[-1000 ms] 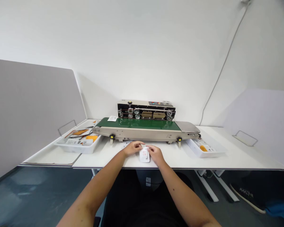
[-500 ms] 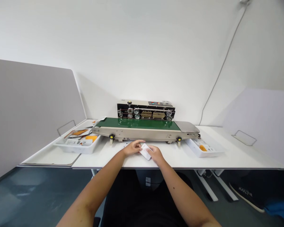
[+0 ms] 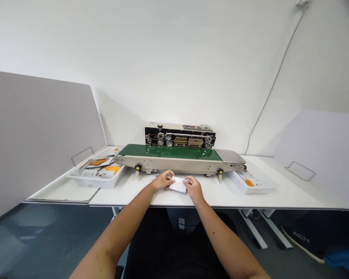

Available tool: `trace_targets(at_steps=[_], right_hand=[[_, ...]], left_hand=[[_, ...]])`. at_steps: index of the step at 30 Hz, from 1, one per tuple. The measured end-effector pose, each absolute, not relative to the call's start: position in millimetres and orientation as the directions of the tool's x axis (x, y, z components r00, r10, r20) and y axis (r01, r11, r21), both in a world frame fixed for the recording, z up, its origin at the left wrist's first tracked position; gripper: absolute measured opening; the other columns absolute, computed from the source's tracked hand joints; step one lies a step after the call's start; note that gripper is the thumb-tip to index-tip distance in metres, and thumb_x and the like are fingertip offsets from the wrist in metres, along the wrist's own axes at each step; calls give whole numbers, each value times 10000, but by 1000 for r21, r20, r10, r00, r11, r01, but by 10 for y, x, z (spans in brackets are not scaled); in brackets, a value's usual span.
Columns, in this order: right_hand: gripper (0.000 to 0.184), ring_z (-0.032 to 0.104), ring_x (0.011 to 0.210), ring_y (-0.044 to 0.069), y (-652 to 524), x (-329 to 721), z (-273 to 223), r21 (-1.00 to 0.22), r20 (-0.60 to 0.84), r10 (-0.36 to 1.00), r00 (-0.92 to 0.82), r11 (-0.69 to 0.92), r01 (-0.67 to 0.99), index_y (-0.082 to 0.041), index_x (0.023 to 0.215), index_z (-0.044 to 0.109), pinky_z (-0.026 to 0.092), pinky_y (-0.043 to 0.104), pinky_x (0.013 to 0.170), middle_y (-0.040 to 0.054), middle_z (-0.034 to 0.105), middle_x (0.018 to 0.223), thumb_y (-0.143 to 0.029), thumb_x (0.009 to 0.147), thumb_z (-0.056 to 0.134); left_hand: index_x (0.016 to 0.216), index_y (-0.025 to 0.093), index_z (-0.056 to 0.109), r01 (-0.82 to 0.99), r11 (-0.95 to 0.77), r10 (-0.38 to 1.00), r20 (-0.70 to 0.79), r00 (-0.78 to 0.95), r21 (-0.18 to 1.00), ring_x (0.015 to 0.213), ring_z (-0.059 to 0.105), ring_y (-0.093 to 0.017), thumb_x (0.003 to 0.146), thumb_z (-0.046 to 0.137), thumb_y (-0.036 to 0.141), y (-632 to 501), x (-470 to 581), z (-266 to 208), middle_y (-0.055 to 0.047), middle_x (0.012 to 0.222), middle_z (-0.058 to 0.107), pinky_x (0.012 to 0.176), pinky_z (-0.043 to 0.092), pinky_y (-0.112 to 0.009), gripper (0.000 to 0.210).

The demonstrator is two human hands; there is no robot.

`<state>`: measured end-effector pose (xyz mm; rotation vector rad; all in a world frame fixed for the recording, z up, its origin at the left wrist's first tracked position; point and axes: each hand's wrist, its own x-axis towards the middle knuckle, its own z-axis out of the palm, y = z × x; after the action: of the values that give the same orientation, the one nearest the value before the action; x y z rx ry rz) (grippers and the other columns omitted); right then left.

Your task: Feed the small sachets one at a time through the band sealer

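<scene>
A small white packet (image 3: pixel 178 185) with faint printing is held level between my two hands, just above the table's front part. My left hand (image 3: pixel 163 181) pinches its left edge between thumb and fingers. On the opposite edge, my right hand (image 3: pixel 193 188) grips it the same way. Right behind the hands stands a band sealing machine (image 3: pixel 180 135) with a green conveyor belt (image 3: pixel 168 151). A flat printed item (image 3: pixel 154 176) lies partly hidden behind my left hand.
To the left, a white bin (image 3: pixel 94 183) holds several grey and orange packets. Another white bin (image 3: pixel 254 190) with packets stands at the right, partly under the conveyor's end. Grey partitions (image 3: pixel 40 131) flank the white table (image 3: pixel 296 190). A person's shoe (image 3: pixel 304 242) shows at lower right.
The white packet has turned from a slant to level. My left hand now grips its left edge, and a pale piece at the belt's left end no longer shows there.
</scene>
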<state>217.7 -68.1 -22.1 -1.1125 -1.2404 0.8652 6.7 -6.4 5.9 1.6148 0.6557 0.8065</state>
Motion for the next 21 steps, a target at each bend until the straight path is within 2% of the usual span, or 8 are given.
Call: trace_targets(at_steps=[4,7,10,12,14,16,19,21], right_hand=[[336,491,469,133,-715,2172,-176,-966,260,949,177,257,41,-221,890,573,348,227,440,-55,565,566,-505,765,702],[351,513,485,135,-692,2184,-173,-959,268,945,185,279,-38,-216,946,579,370,225,447,-43,586,594,-518,795,675],[434,587,590,149,-638,2180,-193,-949,293,952,94,301,-91,-201,1079,611,434,231,485,13,682,785,-476,759,713],[429,616,653,161,-606,2147,-209,-952,305,952,-12,304,-24,-187,1056,662,472,244,522,43,709,877,-418,706,753],[309,611,645,161,-585,2088,-213,-949,305,951,-40,308,64,-175,928,702,487,254,546,39,708,825,-391,709,741],[242,608,628,158,-564,2021,-181,-945,317,948,-7,317,85,-179,839,701,488,256,552,29,697,771,-401,743,706],[273,622,614,157,-489,2005,-4,-935,355,935,23,355,3,-190,856,669,484,248,533,23,691,752,-451,775,676],[320,580,514,137,-387,2128,222,-928,367,928,66,370,-37,-192,896,636,450,236,475,6,667,684,-488,779,668]], left_hand=[[1014,180,525,-11,-197,791,166,589,980,432,541,-97,724,834,463,-59,62,64,86,552,560,460,368,-184,510],[1045,153,571,-5,-203,819,173,547,979,447,542,-98,719,833,487,-29,62,52,72,550,570,468,368,-190,535],[1003,140,582,-71,-177,835,187,517,982,520,599,-113,688,857,500,-1,78,25,18,630,651,532,429,-209,552],[974,137,582,-116,-147,823,186,536,982,613,654,-136,644,897,466,-1,94,9,-25,737,704,600,476,-232,563],[978,130,599,-121,-128,799,175,576,984,700,688,-160,624,920,426,-18,106,3,-57,823,727,667,510,-260,562],[982,122,626,-93,-128,767,158,621,987,749,700,-174,646,912,416,-44,109,7,-76,858,735,725,532,-290,530],[934,128,631,-78,-136,742,154,653,988,777,703,-181,658,902,433,-73,99,18,-87,888,740,756,545,-311,492],[896,138,597,-84,-128,757,152,636,988,766,706,-182,663,894,453,-78,88,21,-87,890,740,734,550,-311,492]])
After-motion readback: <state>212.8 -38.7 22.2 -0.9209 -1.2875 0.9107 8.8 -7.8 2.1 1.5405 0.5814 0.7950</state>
